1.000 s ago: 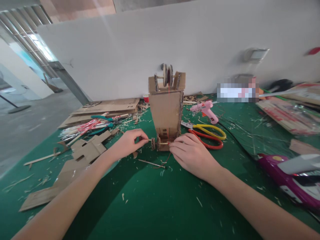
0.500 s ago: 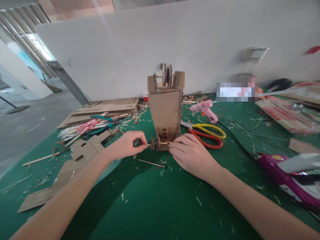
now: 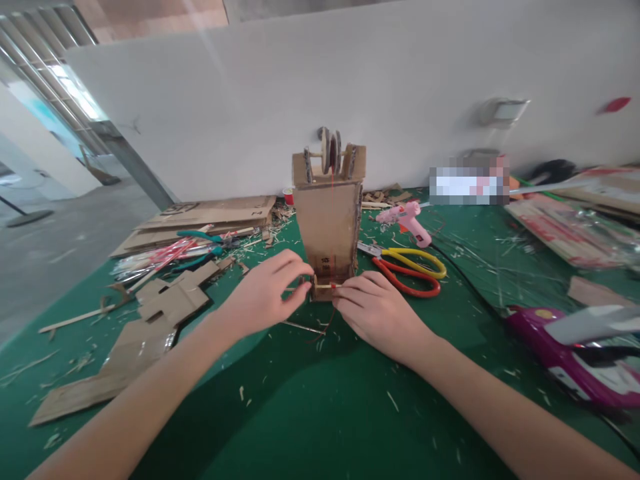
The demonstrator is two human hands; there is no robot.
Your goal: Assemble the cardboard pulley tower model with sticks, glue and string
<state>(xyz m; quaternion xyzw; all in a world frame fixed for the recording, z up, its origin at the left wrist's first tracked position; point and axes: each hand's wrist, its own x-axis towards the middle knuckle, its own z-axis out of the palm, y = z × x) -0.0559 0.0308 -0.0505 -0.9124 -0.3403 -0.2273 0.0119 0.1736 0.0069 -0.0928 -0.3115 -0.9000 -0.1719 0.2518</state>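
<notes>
Curling round, the thumb and forefinger of the left hand (image 3: 267, 293) grasp a small brown cardboard disc (image 3: 302, 281), mostly hidden behind them, on a thin pale wooden stick (image 3: 324, 287). Fingers of the right hand (image 3: 383, 313) cover the stick's other end, just beside a small red band (image 3: 333, 286); whether they grip it, I cannot tell. The stick lies level across the foot of an upright brown cardboard tower (image 3: 325, 220), at the table's middle. Down its front runs a thin red thread (image 3: 333, 233) from round cardboard wheels (image 3: 326, 152) on top. Right of the tower lie yellow-and-orange-handled metal cutters (image 3: 395, 253), with a pink glue gun (image 3: 411, 221) beyond them; left, flat cut cardboard pieces (image 3: 175, 300) rest on the green table (image 3: 325, 413).
</notes>
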